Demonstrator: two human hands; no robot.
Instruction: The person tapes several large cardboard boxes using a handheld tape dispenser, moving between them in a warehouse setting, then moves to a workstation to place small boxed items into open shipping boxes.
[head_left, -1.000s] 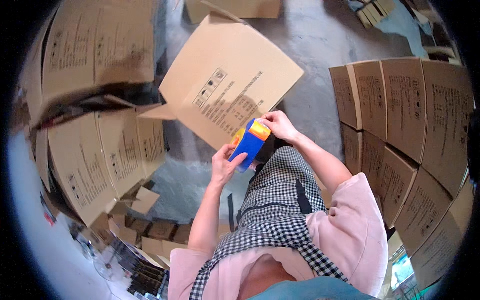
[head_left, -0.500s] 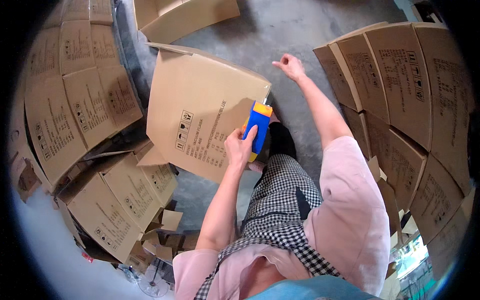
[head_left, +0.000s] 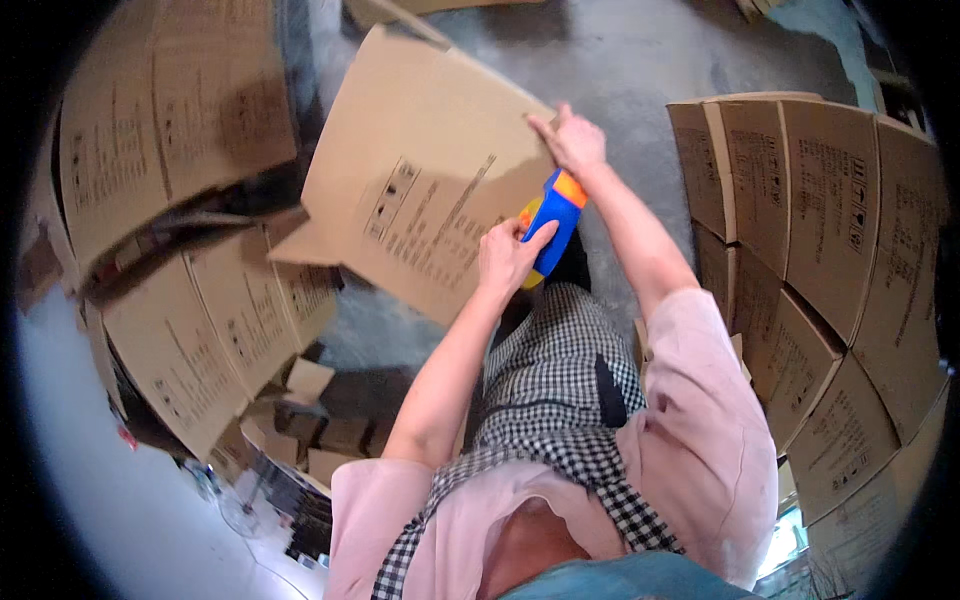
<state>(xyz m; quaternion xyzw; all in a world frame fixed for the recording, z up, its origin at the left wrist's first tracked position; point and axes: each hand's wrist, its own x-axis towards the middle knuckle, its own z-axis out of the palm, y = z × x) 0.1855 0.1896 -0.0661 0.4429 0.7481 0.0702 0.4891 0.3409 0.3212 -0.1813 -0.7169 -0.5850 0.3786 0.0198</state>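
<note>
We see our left hand (head_left: 508, 258) closed around a blue tape dispenser (head_left: 556, 222) with an orange top and a yellow part at its side, pressed against the lower right edge of a large brown cardboard box (head_left: 425, 170). The box is tilted in front of us, above our checked apron (head_left: 560, 400), and its broad face carries black printed symbols and lines of text near the middle. Our right hand (head_left: 572, 140) lies flat, fingers spread, on the box's upper right corner, gripping nothing. To the left, flattened brown cartons (head_left: 170, 130) with black print lean in stacks; to the right, more assembled cartons (head_left: 820, 230) stand in rows on the grey concrete floor (head_left: 640, 60).
</note>
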